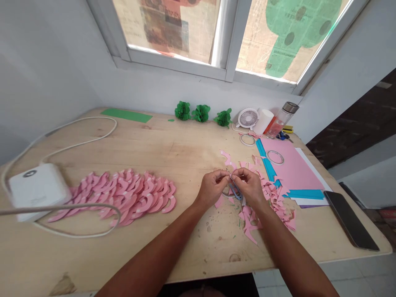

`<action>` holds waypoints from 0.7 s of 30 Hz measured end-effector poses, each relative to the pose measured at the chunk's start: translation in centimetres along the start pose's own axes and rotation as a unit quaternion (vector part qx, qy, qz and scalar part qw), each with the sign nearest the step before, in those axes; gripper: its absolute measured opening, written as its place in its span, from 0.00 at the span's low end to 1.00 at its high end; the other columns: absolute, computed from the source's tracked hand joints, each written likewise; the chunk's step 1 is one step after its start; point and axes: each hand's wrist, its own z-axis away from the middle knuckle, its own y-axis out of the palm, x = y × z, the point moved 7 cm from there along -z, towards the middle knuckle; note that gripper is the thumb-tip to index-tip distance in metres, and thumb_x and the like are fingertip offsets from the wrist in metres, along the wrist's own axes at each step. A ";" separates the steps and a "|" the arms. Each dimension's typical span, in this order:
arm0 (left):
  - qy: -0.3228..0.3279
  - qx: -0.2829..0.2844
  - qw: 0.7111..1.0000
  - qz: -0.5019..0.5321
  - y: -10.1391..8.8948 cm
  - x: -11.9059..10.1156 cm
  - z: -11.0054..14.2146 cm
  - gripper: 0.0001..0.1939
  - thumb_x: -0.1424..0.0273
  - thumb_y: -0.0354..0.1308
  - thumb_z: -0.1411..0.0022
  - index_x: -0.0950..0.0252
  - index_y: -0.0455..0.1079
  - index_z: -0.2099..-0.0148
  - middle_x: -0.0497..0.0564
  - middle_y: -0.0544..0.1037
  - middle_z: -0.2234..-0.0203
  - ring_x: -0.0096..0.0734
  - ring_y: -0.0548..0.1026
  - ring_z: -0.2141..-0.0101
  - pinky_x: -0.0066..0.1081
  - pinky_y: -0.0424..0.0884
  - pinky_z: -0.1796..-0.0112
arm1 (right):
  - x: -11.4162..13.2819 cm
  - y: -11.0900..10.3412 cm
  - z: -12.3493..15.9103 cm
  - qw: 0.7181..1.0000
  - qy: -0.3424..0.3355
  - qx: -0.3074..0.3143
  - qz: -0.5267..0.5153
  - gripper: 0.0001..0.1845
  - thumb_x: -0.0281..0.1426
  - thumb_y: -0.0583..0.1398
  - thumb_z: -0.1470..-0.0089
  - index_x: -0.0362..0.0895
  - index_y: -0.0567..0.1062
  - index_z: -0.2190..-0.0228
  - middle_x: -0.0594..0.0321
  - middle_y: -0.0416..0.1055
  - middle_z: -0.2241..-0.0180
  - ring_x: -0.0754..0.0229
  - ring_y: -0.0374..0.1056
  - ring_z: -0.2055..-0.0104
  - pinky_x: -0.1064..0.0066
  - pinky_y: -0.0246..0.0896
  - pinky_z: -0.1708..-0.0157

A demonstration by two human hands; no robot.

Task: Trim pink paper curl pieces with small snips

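Note:
My left hand (212,187) and my right hand (248,185) meet above the wooden table, thumbs and fingertips pinched close together. Whatever sits between the fingertips is too small to make out. Under the hands lies a pair of scissors (235,192) with grey-blue handles, partly hidden by my right hand. Pink paper scraps (278,206) are scattered around and beyond my right hand. Off to the left, a large batch of curved pink paper pieces (139,196) lies in overlapping rows, several with small pale patches on them.
Three green paper puffs (201,113) stand along the wall near a small fan (248,119) and a glass bottle (282,119). Pink sheets (298,165), tape rolls (275,157) and a phone (351,220) lie right. A white box (38,189) with a cable (93,118) sits left.

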 end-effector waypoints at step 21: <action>-0.014 -0.011 1.000 0.018 0.1 0.0 0.0 0.06 0.70 0.59 0.51 0.68 0.75 0.72 0.50 0.76 0.77 0.30 0.74 0.72 0.27 0.70 0.70 | 0.9 -0.3 0.1 0.996 -0.038 -0.025 0.076 0.04 0.31 0.58 0.55 0.43 0.72 0.76 0.63 0.70 0.76 0.63 0.62 0.75 0.72 0.57 0.74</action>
